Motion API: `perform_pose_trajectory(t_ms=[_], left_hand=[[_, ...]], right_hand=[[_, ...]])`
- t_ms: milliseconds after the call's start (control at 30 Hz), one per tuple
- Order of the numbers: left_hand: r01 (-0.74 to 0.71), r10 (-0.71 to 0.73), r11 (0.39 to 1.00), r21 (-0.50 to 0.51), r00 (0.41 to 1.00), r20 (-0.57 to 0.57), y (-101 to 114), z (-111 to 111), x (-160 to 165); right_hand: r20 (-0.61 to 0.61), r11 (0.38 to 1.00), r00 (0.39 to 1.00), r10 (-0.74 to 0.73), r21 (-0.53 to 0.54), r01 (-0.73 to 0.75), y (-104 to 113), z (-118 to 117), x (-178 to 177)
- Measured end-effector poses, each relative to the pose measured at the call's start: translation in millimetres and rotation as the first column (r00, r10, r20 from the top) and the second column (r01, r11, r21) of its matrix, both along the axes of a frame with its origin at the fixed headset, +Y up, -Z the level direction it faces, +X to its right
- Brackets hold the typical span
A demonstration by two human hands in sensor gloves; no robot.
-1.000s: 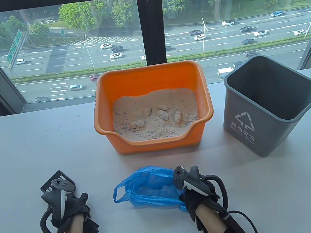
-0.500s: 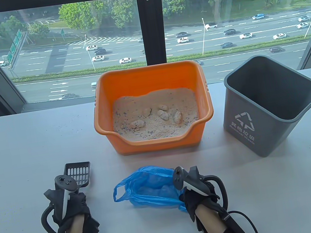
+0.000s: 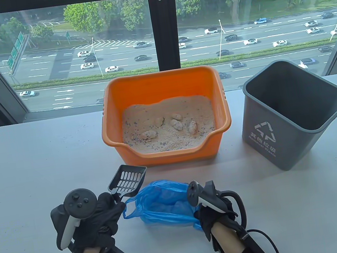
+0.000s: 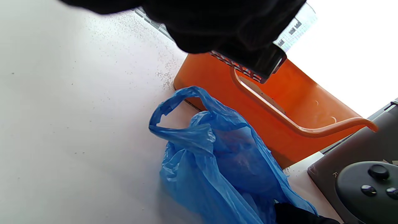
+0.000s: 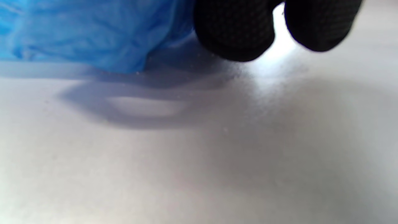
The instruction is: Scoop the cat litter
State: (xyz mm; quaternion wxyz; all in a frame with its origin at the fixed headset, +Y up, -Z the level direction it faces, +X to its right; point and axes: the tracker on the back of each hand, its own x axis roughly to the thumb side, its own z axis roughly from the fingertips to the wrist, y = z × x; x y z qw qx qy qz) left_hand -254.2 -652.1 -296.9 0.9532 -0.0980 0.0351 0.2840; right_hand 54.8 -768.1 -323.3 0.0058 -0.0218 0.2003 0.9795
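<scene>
An orange litter box [image 3: 162,84] holds sandy litter [image 3: 169,132] with several clumps [image 3: 176,124]. My left hand [image 3: 102,212] grips the handle of a dark slotted scoop [image 3: 128,181], held above the table just in front of the box's left front corner. The scoop's edge shows in the left wrist view [image 4: 264,62] over the box rim [image 4: 279,116]. My right hand [image 3: 209,211] rests on the table at the right side of a crumpled blue plastic bag [image 3: 161,204]. Its fingertips [image 5: 236,34] touch the table beside the bag [image 5: 93,34].
A grey waste bin [image 3: 294,113] stands open to the right of the litter box. The white table [image 3: 33,160] runs up to a large window behind. Fine litter grains lie on the table near the box [image 4: 161,74].
My left hand lifted the scoop and swung it right and forward, from the table's left toward the box's front corner. The right hand and bag have not moved.
</scene>
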Motion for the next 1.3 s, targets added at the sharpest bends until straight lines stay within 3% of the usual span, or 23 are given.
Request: perform_pose_trajectory(t_ms=[100,367,667,833,967,1300], left_hand=[[0.022,-0.022,1.000,0.002,1.000,0.003,11,-18,20],[0.165,-0.162,0.983,-0.084,0.986,0.042,35,-100,94],[0.267,-0.263,0.939,-0.215,0.964,0.044,1,-179,156],[0.407,-0.416,0.877,-0.254,0.909,0.017,-14,-215,173],[0.420,-0.428,0.871,-0.257,0.903,0.025,-16,-232,177],[0.402,-0.389,0.883,-0.240,0.916,0.102,-36,-244,200]], right_hand=[[-0.001,1.000,1.000,-0.003,-0.001,0.003,0,0,0],[0.002,1.000,1.000,-0.016,-0.005,0.016,-1,-1,1],[0.003,1.000,1.000,-0.021,-0.007,0.021,-1,-2,1],[0.002,1.000,1.000,-0.021,-0.005,0.021,-1,-2,1],[0.002,1.000,1.000,-0.024,-0.002,0.024,-2,-3,-1],[0.002,1.000,1.000,-0.031,0.000,0.031,-2,-3,-2]])
